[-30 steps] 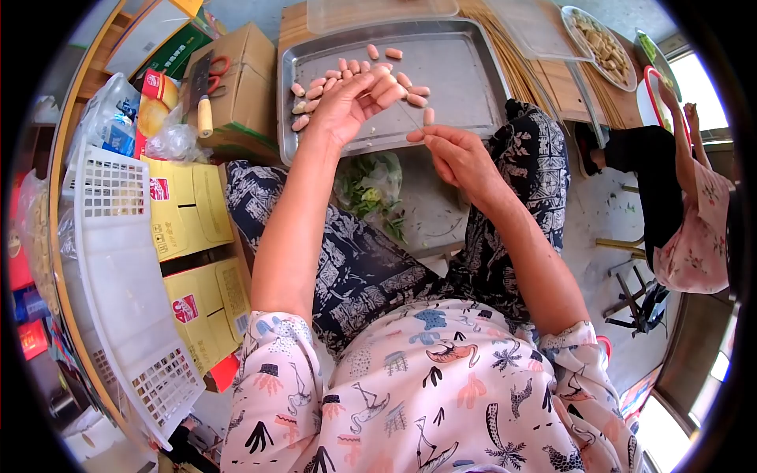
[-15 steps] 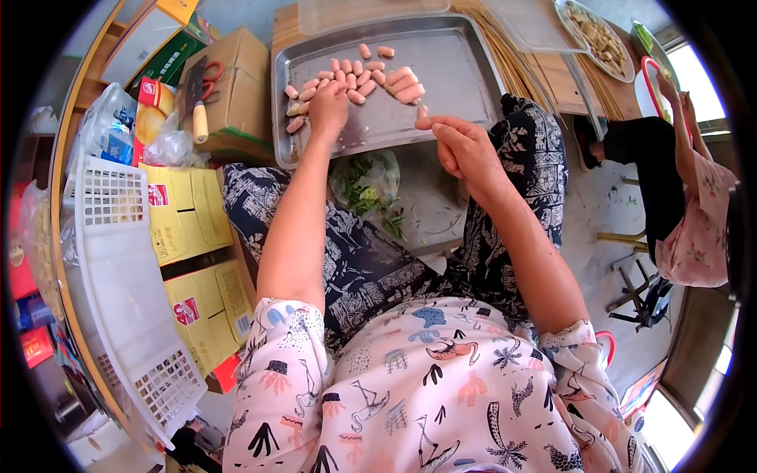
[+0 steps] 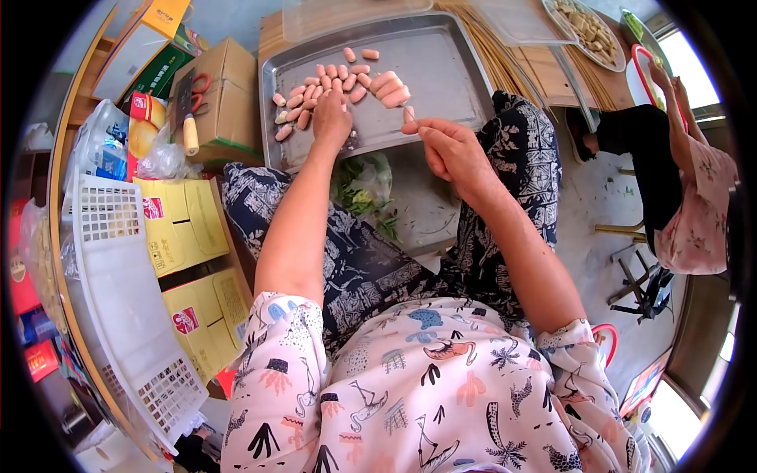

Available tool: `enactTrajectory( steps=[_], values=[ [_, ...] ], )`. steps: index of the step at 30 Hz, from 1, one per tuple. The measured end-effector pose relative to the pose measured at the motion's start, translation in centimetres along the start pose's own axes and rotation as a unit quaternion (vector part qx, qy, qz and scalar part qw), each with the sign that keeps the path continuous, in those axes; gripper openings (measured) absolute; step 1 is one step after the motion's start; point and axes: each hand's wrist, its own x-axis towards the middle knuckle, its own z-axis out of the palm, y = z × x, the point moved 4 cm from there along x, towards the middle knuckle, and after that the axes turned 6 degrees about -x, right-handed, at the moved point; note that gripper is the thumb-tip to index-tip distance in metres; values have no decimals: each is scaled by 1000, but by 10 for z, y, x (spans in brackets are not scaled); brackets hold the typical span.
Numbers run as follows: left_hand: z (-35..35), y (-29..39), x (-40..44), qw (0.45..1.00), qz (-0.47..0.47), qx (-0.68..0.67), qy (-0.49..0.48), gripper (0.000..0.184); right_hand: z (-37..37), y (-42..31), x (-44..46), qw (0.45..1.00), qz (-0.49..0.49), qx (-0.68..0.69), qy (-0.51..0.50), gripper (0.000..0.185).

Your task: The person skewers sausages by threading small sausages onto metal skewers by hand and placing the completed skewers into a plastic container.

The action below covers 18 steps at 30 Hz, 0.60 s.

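Observation:
A pile of short pink sausage pieces lies on the left side of a metal tray. My left hand reaches into the pile, with its fingertips closed on one sausage piece; the hand partly covers it. Near the tray's front edge, my right hand is closed, with thumb and forefinger pinching a sausage piece that points up. Whether a stick runs through that piece, I cannot make out. Just beyond it, a few sausage pieces lie side by side in a row.
Thin wooden skewers lie right of the tray, near a plate of cut food. Below the tray is a plastic bag with green leaves. Scissors and a wooden-handled knife rest by a cardboard box. Another person is at right.
The view has shifted slightly, so the tray sits a little further left. My left hand stays at the pile and my right hand still pinches its sausage piece.

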Motion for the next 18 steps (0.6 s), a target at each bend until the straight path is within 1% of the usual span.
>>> enactTrajectory(
  steps=[1,2,4,5,6,7,8,9,11,12,13,15,16,18],
  values=[
    [0,-1,1,998,-40,-37,-26,14,0,0,0,1000,-1,1,-1,26],
    [1,-4,2,998,-40,-37,-27,14,0,1,0,1000,-1,1,-1,26],
    [6,-18,4,978,-131,-146,-71,16,1,1,0,1000,-1,-6,-14,26],
    [6,-23,6,978,-132,-145,-70,16,1,1,0,1000,-2,-6,-16,26],
    [3,-25,6,915,-231,-320,-85,18,1,0,0,1000,-1,-12,-26,25],
    [0,-20,4,811,-320,-480,-97,20,2,0,-1,999,1,-18,-36,25],
    [-10,-12,4,777,-314,-534,-105,20,3,0,-1,999,0,-19,-37,25],
    [-21,-6,5,778,-314,-534,-104,20,4,0,-1,999,-1,-24,-43,25],
    [-35,6,5,684,-317,-647,-113,17,6,-1,-2,998,-2,-29,-50,24],
    [-39,12,5,675,-299,-666,-103,13,7,-1,-2,998,2,-34,-54,24],
    [-45,15,3,675,-300,-666,-102,13,8,0,-3,998,5,-38,-58,24],
    [-61,34,3,661,-134,-723,-151,7,10,-1,-4,997,10,-46,-66,24],
    [-62,34,2,661,-134,-723,-149,7,11,-1,-4,996,14,-54,-73,24],
    [-66,34,1,681,-135,-708,-128,5,14,-2,-5,995,10,-63,-78,24]
  ],
)
